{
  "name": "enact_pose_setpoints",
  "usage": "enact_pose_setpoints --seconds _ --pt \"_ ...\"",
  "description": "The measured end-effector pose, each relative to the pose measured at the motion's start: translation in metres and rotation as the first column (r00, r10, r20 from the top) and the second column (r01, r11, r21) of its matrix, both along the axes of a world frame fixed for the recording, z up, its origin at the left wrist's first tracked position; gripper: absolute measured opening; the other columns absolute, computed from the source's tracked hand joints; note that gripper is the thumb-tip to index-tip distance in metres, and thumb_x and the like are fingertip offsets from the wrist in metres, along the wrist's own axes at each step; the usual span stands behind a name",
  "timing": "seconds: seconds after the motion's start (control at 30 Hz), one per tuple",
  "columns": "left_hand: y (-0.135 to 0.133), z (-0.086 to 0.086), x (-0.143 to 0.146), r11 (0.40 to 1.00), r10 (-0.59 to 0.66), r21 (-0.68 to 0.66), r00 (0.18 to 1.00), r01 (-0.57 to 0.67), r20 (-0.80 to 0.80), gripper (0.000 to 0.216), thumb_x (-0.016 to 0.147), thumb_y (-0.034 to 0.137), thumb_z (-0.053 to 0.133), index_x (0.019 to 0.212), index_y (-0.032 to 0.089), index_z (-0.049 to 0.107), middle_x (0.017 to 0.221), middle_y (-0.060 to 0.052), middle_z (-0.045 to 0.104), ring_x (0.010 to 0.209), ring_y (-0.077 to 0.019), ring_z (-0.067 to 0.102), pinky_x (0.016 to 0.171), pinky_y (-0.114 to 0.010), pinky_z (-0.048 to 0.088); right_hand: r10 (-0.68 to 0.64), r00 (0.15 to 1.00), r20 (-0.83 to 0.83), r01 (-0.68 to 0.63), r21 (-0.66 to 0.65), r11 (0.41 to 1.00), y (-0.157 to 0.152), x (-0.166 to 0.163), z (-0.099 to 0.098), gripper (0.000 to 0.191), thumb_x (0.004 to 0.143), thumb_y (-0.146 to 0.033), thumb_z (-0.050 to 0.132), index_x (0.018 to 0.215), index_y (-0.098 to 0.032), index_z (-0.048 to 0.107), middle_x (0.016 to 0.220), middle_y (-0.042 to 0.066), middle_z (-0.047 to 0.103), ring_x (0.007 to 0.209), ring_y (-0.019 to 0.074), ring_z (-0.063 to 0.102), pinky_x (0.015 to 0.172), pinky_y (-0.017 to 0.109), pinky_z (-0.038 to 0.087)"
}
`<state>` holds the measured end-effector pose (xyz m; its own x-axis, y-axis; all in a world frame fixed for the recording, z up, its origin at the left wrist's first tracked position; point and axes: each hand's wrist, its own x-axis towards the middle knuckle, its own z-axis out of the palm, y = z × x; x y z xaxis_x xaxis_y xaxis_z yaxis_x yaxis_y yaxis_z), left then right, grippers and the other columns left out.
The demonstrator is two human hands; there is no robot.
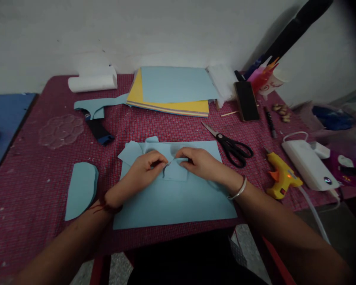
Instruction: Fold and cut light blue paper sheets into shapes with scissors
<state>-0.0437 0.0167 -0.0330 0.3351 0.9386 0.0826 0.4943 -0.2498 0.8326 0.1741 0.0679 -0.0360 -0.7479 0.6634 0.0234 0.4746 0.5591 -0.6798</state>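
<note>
Both hands are at a small light blue paper piece (176, 173), held just over a large light blue sheet (175, 206). My left hand (150, 168) pinches at its left edge with thumb and index finger; a small dark edge shows beside the fingertips. My right hand (200, 163) grips the upper right part of the same piece between thumb and fingers. Cut light blue scraps (132, 152) lie at the sheet's upper left, partly behind my left hand. Scissors with black handles (233, 146) rest slightly spread, to the right of the sheet.
Left lie rounded blue paper cutouts (81, 190), a clear scalloped plastic tray (62, 131) and a blue offcut (99, 105). Stacked coloured paper (178, 85) and a white roll (93, 83) are behind. Right are a phone (247, 101), yellow glue gun (281, 176) and white corded box (310, 164).
</note>
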Motion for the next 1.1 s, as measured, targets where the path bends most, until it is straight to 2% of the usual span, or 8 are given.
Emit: enact_pose_setpoints --seconds 0.17,0.33,0.5,0.6,0.77,0.93,1.1 --pt "-0.013 -0.001 -0.003 0.997 -0.061 0.047 0.998 0.062 -0.007 0.011 0.086 0.017 0.054 0.093 0.017 0.062 0.088 -0.003 0.062 0.083 -0.0153 0.059 0.074 -0.03 0.048 -0.003 1.0 -0.011 0.004 0.048 0.999 -0.002 0.0 -0.001 0.019 0.083 -0.008 0.057 0.1 -0.016 0.061 0.096 0.005 0.068 0.084 0.0159 0.06 0.077 0.026 0.043" --pt "-0.02 -0.005 -0.003 0.954 -0.177 0.205 0.962 0.219 -0.206 0.024 0.084 0.02 0.062 0.107 0.018 0.06 0.107 -0.007 0.061 0.1 -0.0189 0.057 0.087 -0.034 0.048 -0.009 0.999 -0.038 0.011 0.065 0.998 -0.002 0.001 -0.006 0.018 0.085 -0.012 0.058 0.102 -0.017 0.059 0.097 0.004 0.067 0.085 0.0164 0.061 0.079 0.026 0.043" --pt "-0.019 -0.012 0.0 0.901 -0.192 0.318 0.93 0.294 -0.314 0.019 0.086 0.015 0.059 0.104 0.02 0.06 0.107 -0.006 0.06 0.099 -0.0191 0.056 0.086 -0.036 0.048 -0.017 0.999 -0.036 0.019 0.05 0.999 -0.002 0.0 -0.008 0.016 0.087 -0.013 0.057 0.101 -0.019 0.059 0.098 0.004 0.067 0.086 0.017 0.06 0.081 0.028 0.044" --pt "-0.019 -0.014 0.0 0.901 -0.171 0.33 0.93 0.281 -0.325 0.019 0.087 0.016 0.059 0.105 0.02 0.06 0.107 -0.006 0.06 0.099 -0.0196 0.056 0.086 -0.038 0.049 -0.003 0.999 -0.039 0.005 0.039 0.999 -0.001 0.001 -0.005 0.016 0.087 -0.013 0.056 0.101 -0.019 0.059 0.099 0.004 0.066 0.089 0.0174 0.06 0.083 0.029 0.044" --pt "-0.019 -0.01 0.0 0.939 -0.084 0.297 0.951 0.176 -0.299 0.029 0.084 0.02 0.062 0.113 0.02 0.057 0.114 -0.009 0.058 0.104 -0.0224 0.056 0.088 -0.042 0.051 0.017 1.0 -0.01 -0.017 0.037 0.999 0.01 0.019 0.005 0.021 0.085 -0.009 0.055 0.103 -0.018 0.06 0.102 0.006 0.067 0.095 0.0188 0.061 0.085 0.03 0.044" --pt "-0.02 -0.009 0.0 0.946 -0.1 0.268 0.952 0.181 -0.289 0.023 0.084 0.019 0.063 0.106 0.02 0.059 0.112 -0.009 0.058 0.104 -0.0228 0.057 0.089 -0.043 0.052 -0.085 0.995 -0.047 0.083 -0.048 0.995 0.016 0.03 0.007 0.018 0.082 -0.01 0.056 0.098 -0.018 0.061 0.094 0.004 0.067 0.086 0.0179 0.062 0.079 0.03 0.045" --pt "-0.022 -0.01 -0.001 0.968 -0.026 0.23 0.955 0.098 -0.296 0.052 0.082 0.021 0.065 0.13 0.021 0.045 0.124 -0.01 0.052 0.101 -0.0212 0.06 0.078 -0.037 0.057 -0.104 0.971 -0.216 0.069 -0.164 0.984 0.008 0.014 0.004 0.016 0.084 -0.013 0.057 0.098 -0.019 0.06 0.091 0.001 0.065 0.084 0.0161 0.061 0.077 0.029 0.046"
